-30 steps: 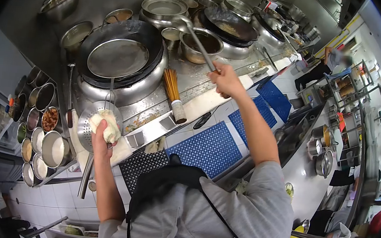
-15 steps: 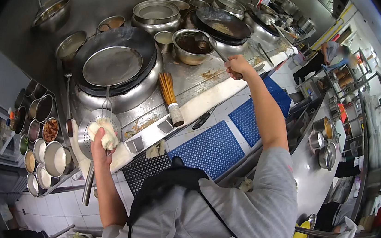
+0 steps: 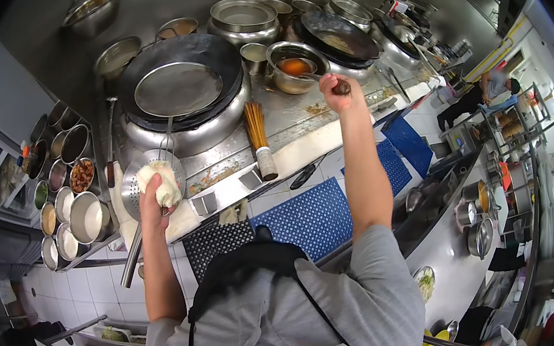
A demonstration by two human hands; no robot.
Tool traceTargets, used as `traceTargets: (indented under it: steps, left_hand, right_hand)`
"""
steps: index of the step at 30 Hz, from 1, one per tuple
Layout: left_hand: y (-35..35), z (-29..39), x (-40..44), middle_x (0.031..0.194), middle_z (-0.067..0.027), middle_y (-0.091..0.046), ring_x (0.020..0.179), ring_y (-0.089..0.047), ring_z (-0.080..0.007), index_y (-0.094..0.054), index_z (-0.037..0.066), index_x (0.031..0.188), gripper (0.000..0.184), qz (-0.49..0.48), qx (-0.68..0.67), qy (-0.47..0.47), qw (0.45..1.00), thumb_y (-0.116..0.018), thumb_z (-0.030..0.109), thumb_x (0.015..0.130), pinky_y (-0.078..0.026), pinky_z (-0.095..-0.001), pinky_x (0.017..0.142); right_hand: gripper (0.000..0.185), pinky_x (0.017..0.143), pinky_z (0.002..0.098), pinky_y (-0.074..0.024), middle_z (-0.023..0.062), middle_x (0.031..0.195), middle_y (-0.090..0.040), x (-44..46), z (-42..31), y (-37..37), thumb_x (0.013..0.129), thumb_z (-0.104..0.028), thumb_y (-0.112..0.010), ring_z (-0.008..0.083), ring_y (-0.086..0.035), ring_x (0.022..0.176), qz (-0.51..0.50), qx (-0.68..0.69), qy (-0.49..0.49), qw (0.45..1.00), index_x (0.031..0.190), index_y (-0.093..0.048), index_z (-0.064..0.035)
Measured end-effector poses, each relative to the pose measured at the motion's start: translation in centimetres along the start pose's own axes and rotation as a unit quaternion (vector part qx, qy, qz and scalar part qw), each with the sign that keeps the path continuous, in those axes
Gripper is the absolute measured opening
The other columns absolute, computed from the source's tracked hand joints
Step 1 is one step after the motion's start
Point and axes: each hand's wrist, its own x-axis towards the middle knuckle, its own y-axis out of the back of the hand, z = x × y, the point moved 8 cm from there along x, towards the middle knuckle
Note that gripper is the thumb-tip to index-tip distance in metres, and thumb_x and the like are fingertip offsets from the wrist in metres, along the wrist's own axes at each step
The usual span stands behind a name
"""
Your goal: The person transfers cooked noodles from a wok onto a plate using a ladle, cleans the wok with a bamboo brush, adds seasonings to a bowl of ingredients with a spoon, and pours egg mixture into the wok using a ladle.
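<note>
My right hand (image 3: 336, 94) is closed around the handle of a ladle (image 3: 313, 77), whose head sits in a metal bowl (image 3: 275, 78) of dark liquid. Orange liquid shows bright in the ladle's head. A bunched white cloth (image 3: 166, 190) is gripped in my left hand (image 3: 152, 208). Behind that hand lies a perforated skimmer (image 3: 130, 191), its handle pointing toward me. A round mesh strainer (image 3: 178, 89) rests across the black wok (image 3: 227, 66) beyond the cloth.
A bamboo brush (image 3: 257, 140) lies on the stove's front ledge. Several seasoning pots (image 3: 86, 217) stand at left. A second wok (image 3: 335, 34) is at the back. Blue mats (image 3: 316, 214) cover the floor. Another person (image 3: 492, 87) is at far right, beyond a steel counter (image 3: 417, 255).
My right hand has shifted left and turned its wrist; the ladle's head now shows orange liquid. My left hand still holds the cloth. The whole view has shifted slightly.
</note>
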Motion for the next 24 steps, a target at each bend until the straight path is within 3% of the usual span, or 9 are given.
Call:
traceTargets:
  steps: [3,6,12,15,18,24]
  left_hand:
    - [0.1,0.0,0.2,0.082,-0.0127,-0.067,0.054,-0.06,-0.0149,-0.056,0.007,0.114,0.043,-0.003,-0.004,0.003,1.0,-0.063,0.04,0.088,-0.035,-0.0228,0.034]
    - [-0.2,0.3,-0.2,0.083,-0.0126,-0.067,0.055,-0.061,-0.0148,-0.056,0.006,0.114,0.044,0.003,0.001,0.004,1.0,-0.064,0.04,0.088,-0.036,-0.0227,0.034]
    - [0.1,0.2,0.0,0.082,-0.0121,-0.067,0.056,-0.062,-0.0148,-0.057,0.005,0.114,0.045,-0.005,0.004,-0.005,1.0,-0.064,0.041,0.087,-0.037,-0.0226,0.035]
    - [0.2,0.1,0.1,0.082,-0.0116,-0.067,0.056,-0.062,-0.0147,-0.058,0.005,0.114,0.044,-0.007,0.001,-0.002,1.0,-0.064,0.04,0.087,-0.038,-0.0226,0.035]
    - [0.8,-0.4,0.3,0.081,-0.0118,-0.068,0.056,-0.062,-0.0148,-0.058,0.006,0.114,0.044,-0.001,0.003,0.002,1.0,-0.064,0.041,0.088,-0.038,-0.0226,0.035]
    - [2.2,-1.7,1.4,0.083,-0.0119,-0.068,0.059,-0.065,-0.0169,-0.056,0.008,0.116,0.044,-0.016,-0.004,-0.011,1.0,-0.065,0.039,0.087,-0.04,-0.0235,0.035]
  right_hand:
    - [0.006,0.045,0.0226,-0.0527,0.0119,0.074,-0.051,0.1,1.1,-0.8,0.086,0.0,-0.045,0.0188,-0.054,0.054,-0.029,0.082,0.03,0.996,0.085,-0.041,0.0055]
    - [0.006,0.045,0.0235,-0.0533,0.0121,0.074,-0.051,1.3,0.7,-0.6,0.086,0.001,-0.044,0.0191,-0.055,0.053,-0.064,0.127,-0.013,0.99,0.085,-0.041,0.0056]
    - [0.007,0.044,0.024,-0.0514,0.0124,0.081,-0.05,-0.4,2.1,-1.9,0.086,0.0,-0.038,0.0177,-0.052,0.055,-0.068,0.102,0.006,0.992,0.088,-0.041,0.0057]
    - [0.007,0.045,0.0236,-0.0513,0.0113,0.079,-0.05,-1.4,3.5,-2.9,0.087,-0.001,-0.041,0.0167,-0.053,0.055,-0.088,0.064,-0.014,0.994,0.089,-0.042,0.0052]
    - [0.011,0.048,0.0217,-0.0514,0.0113,0.078,-0.053,-2.7,5.4,-4.0,0.085,0.0,-0.054,0.0168,-0.056,0.059,-0.108,0.036,-0.018,0.993,0.089,-0.046,0.0062]
    - [0.015,0.05,0.0221,-0.0514,0.0121,0.083,-0.053,-6.1,11.3,-6.4,0.083,0.001,-0.059,0.0151,-0.057,0.061,-0.168,0.008,-0.058,0.984,0.089,-0.047,0.0061]
